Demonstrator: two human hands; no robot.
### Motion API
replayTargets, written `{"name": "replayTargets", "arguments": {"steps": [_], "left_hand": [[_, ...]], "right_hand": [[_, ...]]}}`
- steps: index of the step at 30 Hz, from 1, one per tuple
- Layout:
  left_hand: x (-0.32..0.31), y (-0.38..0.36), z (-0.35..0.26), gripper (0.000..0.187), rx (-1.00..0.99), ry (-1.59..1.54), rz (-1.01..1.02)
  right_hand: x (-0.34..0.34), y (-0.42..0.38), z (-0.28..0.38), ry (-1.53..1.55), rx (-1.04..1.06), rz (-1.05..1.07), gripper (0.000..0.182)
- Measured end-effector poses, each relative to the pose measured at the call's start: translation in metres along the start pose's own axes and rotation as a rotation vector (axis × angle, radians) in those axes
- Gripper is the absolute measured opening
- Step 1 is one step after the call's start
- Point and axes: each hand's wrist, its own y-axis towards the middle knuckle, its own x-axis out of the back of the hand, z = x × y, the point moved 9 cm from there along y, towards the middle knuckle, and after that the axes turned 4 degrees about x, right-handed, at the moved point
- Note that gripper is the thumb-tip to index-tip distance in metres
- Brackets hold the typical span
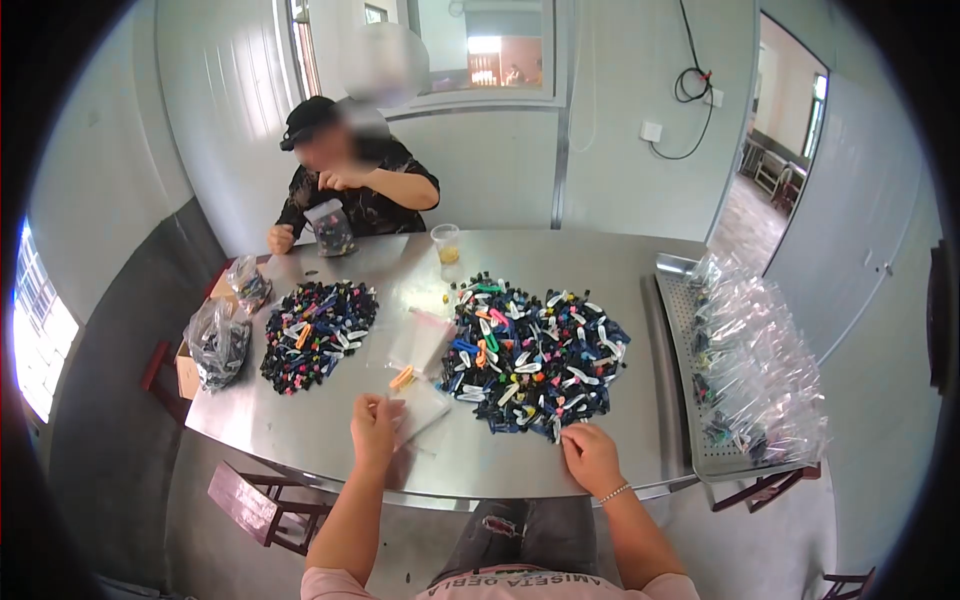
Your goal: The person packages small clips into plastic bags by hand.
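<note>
Currently, left hand (374,428) pinches clear plastic bag (425,412) above worktop (310,425); right hand (590,458) curled at near edge of large clip pile (535,355), can't tell if gripping anything. Pile sits mid-worktop.

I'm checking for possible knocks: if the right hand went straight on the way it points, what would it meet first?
Most likely the near edge of the large clip pile: the right hand is right beside it, though whether they already touch is hard to tell.

Two clip heaps (535,355), one perforated tray (676,315), one cup (446,247), one table (300,425), one co-worker (375,205).
</note>
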Motion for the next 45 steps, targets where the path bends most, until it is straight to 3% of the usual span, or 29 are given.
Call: {"name": "replayTargets", "arguments": {"steps": [2,6,13,16,19,22,25,32,34,35,37,38,39,41,42,45], "left_hand": [[-0.002,0.007,0.011,0.013,0.046,-0.186,-0.036],[-0.008,0.009,-0.005,0.013,0.085,-0.106,-0.003],[-0.047,0.017,-0.028,0.017,0.044,-0.426,0.065],[-0.092,0.008,-0.042,0.031,0.118,-0.409,0.220],[-0.146,-0.002,-0.050,0.032,0.225,-0.532,0.361],[-0.187,-0.021,-0.062,0.030,0.394,-0.701,0.529],[-0.217,-0.021,-0.058,0.030,0.499,-0.809,0.704],[-0.218,-0.002,-0.036,0.034,0.521,-0.779,0.730],[-0.214,0.001,-0.026,0.039,0.456,-0.580,0.722],[-0.217,0.004,-0.024,0.045,0.434,-0.646,0.697],[-0.200,0.021,-0.042,0.042,0.093,-0.569,0.519],[-0.188,0.027,-0.050,0.042,-0.110,-0.452,0.419],[-0.181,0.030,-0.052,0.042,-0.099,-0.451,0.421],[-0.194,0.022,-0.058,0.039,-0.007,-0.381,0.729],[-0.192,0.023,-0.057,0.039,-0.004,-0.386,0.732],[-0.196,0.008,-0.074,0.026,-0.223,-0.352,0.943]], "right_hand": [[-0.002,-0.001,-0.001,0.027,0.022,0.014,0.008],[-0.002,-0.001,0.000,0.038,0.030,0.028,0.008],[-0.003,0.000,0.003,0.032,0.029,0.029,0.011],[-0.009,0.006,0.012,0.027,0.027,0.085,0.024],[-0.014,0.028,0.044,-0.051,0.151,0.106,0.059],[-0.018,0.057,0.066,-0.156,0.364,0.038,0.063],[-0.026,0.083,0.075,-0.375,0.448,0.045,0.051],[-0.041,0.101,0.067,-0.235,0.448,0.040,0.019],[-0.045,0.104,0.074,-0.226,0.397,0.078,0.012],[-0.039,0.107,0.063,-0.152,0.260,0.023,0.011],[-0.031,0.111,0.040,0.070,-0.054,-0.090,0.011],[-0.034,0.113,0.040,0.070,-0.064,-0.081,0.011],[-0.033,0.117,0.036,0.179,-0.124,-0.141,0.011],[-0.033,0.121,0.021,0.286,-0.213,-0.149,0.012],[-0.032,0.124,0.018,0.280,-0.215,-0.148,0.012],[-0.044,0.130,0.011,0.345,-0.311,-0.017,0.012]]}}
